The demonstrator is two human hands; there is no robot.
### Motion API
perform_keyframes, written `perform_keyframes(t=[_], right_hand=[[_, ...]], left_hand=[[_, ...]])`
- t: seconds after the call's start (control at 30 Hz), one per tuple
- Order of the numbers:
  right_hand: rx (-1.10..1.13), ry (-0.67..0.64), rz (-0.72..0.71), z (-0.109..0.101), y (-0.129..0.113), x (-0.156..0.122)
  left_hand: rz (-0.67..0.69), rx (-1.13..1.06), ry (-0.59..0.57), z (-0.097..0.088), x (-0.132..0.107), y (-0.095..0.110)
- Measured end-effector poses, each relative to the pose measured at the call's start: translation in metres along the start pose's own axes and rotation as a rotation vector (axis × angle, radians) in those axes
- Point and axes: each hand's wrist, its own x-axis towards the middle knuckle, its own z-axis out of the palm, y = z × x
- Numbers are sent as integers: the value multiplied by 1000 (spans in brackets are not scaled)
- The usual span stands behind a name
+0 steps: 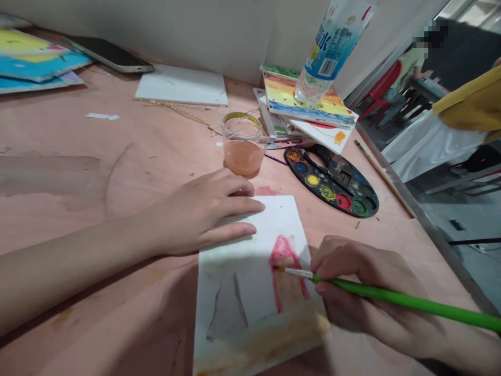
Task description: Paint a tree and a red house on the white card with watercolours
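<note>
A white painting board lies on the table in front of me, with a pink-red painted shape, two grey strokes and a tan band along its near edge. My left hand rests flat over its far left part, fingers stretched out and slightly apart. In my right hand is a green-handled paintbrush, pinched near the ferrule. Its bristles touch, or hang just over, the left side of the pink-red shape. Beyond my left hand stands a clear plastic cup of cloudy orange-brown water.
A black paint palette lies right of the cup. Behind it a water bottle stands on stacked paintings. A phone, a blank board and colourful paintings lie at the back left. Another brush lies by the table's right edge.
</note>
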Motion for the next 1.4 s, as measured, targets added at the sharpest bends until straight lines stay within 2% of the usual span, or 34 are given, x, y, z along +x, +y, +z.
perform_keyframes(t=[0.2, 0.37, 0.47, 0.57, 0.63, 0.8, 1.1, 1.27, 1.4], right_hand=[[84, -35, -27, -5, 2, -4], [117, 71, 1, -6, 1, -9], [35, 18, 13, -2, -5, -7], [-18, 18, 34, 1, -8, -4], [-36, 41, 35, 1, -6, -3], [-85, -29, 20, -3, -2, -5], [-68, -63, 23, 0, -1, -8], [-77, -17, 20, 2, 1, -17], [-11, -76, 35, 0, -2, -18]], left_hand=[[-22, -39, 0, 0, 1, 2], [-10, -25, 1, 1, 2, 2], [-7, -11, -6, 1, 2, 3], [-10, -13, -14, 0, 2, 4], [-13, -12, -15, -1, 2, 4], [-23, -13, -26, -1, 2, 3], [7, -14, -14, -1, 1, 3], [-21, -21, -28, -1, 1, 3], [-12, -19, -22, 0, 2, 3]])
